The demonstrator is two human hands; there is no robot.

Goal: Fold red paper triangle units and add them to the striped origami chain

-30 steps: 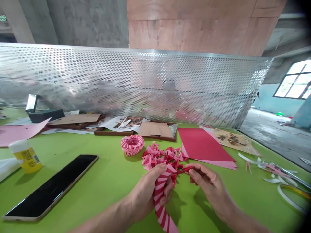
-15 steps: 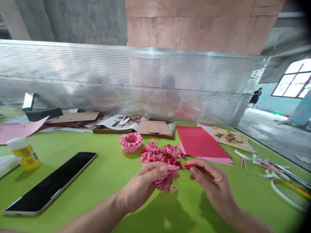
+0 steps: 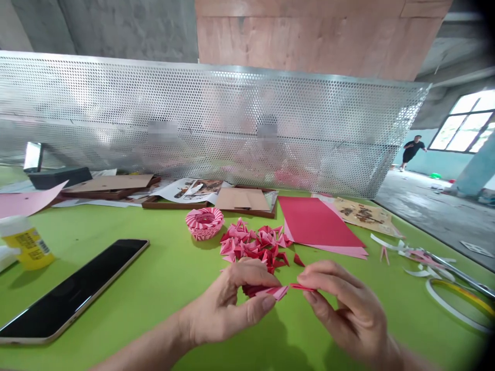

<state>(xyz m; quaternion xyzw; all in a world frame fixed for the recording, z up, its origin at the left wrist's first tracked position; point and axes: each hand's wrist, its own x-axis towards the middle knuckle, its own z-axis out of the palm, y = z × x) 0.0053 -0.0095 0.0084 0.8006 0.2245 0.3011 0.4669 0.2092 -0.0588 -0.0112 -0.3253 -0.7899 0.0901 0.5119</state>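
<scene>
My left hand (image 3: 232, 299) is closed around a folded paper chain (image 3: 270, 292) of pink and red pieces, partly hidden by the fingers. Between thumb and fingers, my right hand (image 3: 344, 304) pinches a small red folded paper piece (image 3: 300, 286), its tip very close to the chain's pointed end. I cannot tell whether the two touch. Just beyond the hands lies a heap of pink and red folded paper pieces (image 3: 255, 239), with one loose red triangle (image 3: 298, 259) beside it. A round pink-and-white woven paper ring (image 3: 204, 224) sits left of the heap.
Red sheets of paper (image 3: 317, 221) lie behind the heap. At left are a phone (image 3: 77, 288) and a yellow glue bottle (image 3: 29, 245). Scissors (image 3: 456, 268), paper scraps and a tape roll (image 3: 460, 304) lie at right. A perforated metal screen (image 3: 232, 129) borders the back; a person (image 3: 413, 152) is far right.
My left hand has turned the paper chain so its end points right, and the right hand has brought the red piece lower, level with it. The distant person has shifted.
</scene>
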